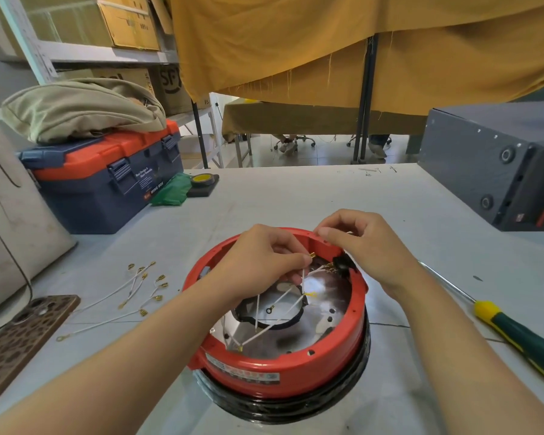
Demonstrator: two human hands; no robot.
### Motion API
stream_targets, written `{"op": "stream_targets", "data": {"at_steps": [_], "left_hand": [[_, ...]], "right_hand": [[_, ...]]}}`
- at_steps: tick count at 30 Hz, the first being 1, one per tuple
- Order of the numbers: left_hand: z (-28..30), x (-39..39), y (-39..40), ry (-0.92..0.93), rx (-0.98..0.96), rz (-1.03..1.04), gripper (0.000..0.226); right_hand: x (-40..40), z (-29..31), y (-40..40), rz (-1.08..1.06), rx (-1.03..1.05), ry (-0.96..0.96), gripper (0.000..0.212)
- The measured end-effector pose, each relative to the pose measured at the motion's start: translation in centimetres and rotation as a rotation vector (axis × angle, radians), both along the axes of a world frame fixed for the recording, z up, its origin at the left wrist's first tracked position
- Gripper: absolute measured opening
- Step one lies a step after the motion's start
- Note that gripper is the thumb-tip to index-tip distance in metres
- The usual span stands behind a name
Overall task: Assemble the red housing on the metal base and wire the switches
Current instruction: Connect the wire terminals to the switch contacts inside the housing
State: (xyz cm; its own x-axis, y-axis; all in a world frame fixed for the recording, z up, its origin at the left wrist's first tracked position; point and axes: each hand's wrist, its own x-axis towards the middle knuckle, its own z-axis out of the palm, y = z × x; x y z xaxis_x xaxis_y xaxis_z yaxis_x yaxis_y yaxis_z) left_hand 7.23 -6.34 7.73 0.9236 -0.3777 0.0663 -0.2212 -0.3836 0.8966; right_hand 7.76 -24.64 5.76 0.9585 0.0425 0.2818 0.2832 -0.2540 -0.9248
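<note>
1. Brown and spotted, a phone case (22, 337) lies at the far left of the tabletop (296, 199). Behind it sits a blue and red toolbox (107, 180) with a tan bag on top.
2. Next come the spare wires (132, 293). They are thin and white with little gold ends. They lie loose, near the housing but not touching it.
3. My left hand (258, 262) is over the middle of the red housing (280, 365). Its thumb and fingers pinch a white wire with a gold clip (312, 255) at the tip. The wire runs from down inside the housing up to my hand, and the clip points to the right.
4. The red housing sits right in front of me on the shiny metal base (299, 337). More white wires cross inside it.
5. The black switch (343, 265) is on the far right wall of the housing, just beside the gold clip. I think the clip must slide right onto a switch pin.
6. My right hand (358, 243) curls over the rim above the switch. It seems to steady that part, but I cannot tell what its fingertips hold. It is the hand nearer the switch.
7. At the far right lies a green and yellow screwdriver (515, 334), and behind it a grey box (496, 164).
</note>
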Motion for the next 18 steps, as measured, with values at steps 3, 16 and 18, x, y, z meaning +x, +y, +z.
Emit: {"op": "stream_targets", "data": {"at_steps": [3,16,18], "left_hand": [[0.1,0.1,-0.3,-0.061,0.096,-0.010,0.008],[0.1,0.1,-2.8,-0.423,0.436,-0.095,0.010],[-0.3,0.1,-3.1,-0.452,0.453,-0.086,0.012]], "right_hand": [[0.5,-0.5,-0.2,-0.113,0.009,0.075,0.008],[0.7,-1.8,0.7,0.003,0.060,0.292,0.024],[0.8,-2.0,0.7,0.000,0.077,0.289,0.023]]}}
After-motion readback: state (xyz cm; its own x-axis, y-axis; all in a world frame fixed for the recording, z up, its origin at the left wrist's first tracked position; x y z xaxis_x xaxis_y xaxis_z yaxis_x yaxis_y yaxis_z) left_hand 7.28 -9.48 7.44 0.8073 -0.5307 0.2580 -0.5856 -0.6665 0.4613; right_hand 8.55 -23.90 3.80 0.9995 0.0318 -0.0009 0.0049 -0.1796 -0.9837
